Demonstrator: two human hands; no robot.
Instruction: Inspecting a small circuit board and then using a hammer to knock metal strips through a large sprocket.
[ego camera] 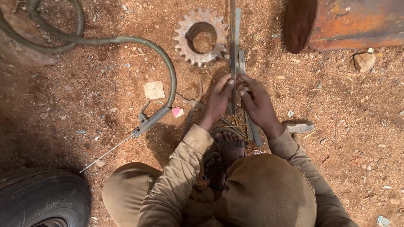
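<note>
Both the left hand (219,98) and the right hand (256,103) were closed around thin metal strips (232,46), held flat along the red dirt ground (336,117) just above sandalled feet (229,145). The strips were seen touching, or perhaps just beside, a rusty sprocket (201,37). A hose-fed electrode holder (149,120) was left nearby, a hammer (298,127) at right, a tyre (42,197) well apart.

Our metal strips (234,38) run off the top edge; tyre (40,197) and rusty drum (349,23) are cut off too.
</note>
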